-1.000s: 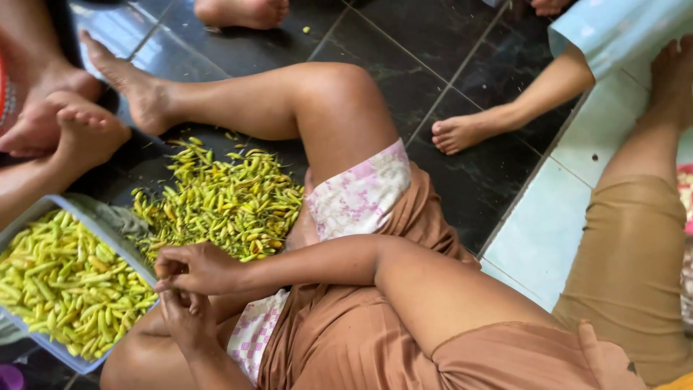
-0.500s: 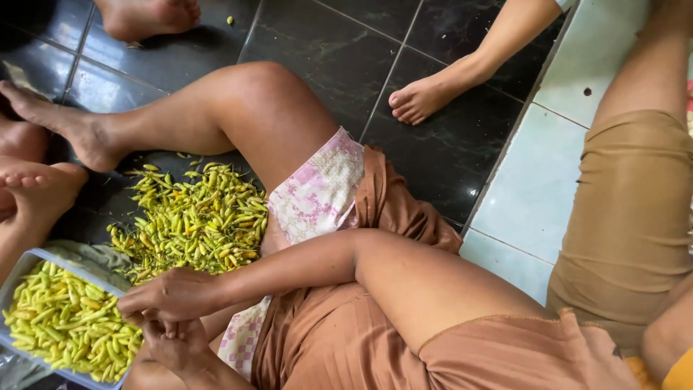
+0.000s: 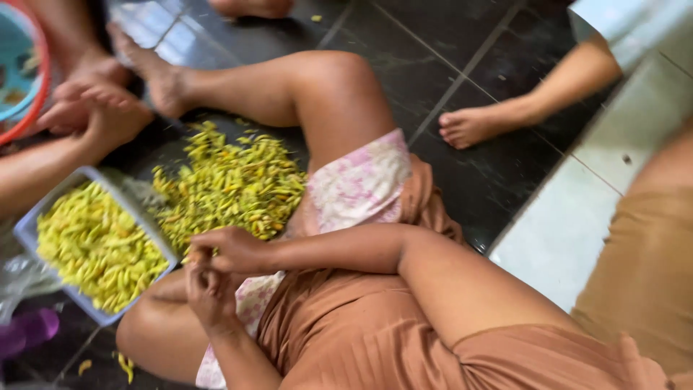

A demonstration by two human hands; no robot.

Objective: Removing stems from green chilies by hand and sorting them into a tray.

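A: In the head view, what do the two hands do now?

B: The right hand and the left hand meet just above the person's own knee. Both are closed in a pinch on one small yellow-green chili pepper; only its orange tip shows between the fingers.

A: What is different from one second ago?

B: The hands hold almost the same place against the body, but the view has turned, so the loose heap of small yellow-green chili peppers on the dark glossy floor tiles now lies more to the middle. The pale grey rectangular plastic tray, full of the same peppers, is just beside the hands, on the left.

A: And what does this mean for the work?

B: I judge that the picking of one pepper goes on in the same manner; heap and tray look unchanged.

A: Are other people near?

B: Yes. Another person's hands work at the far end of the tray, beside a round red and blue plastic basin. One more bare foot rests on the tiles.
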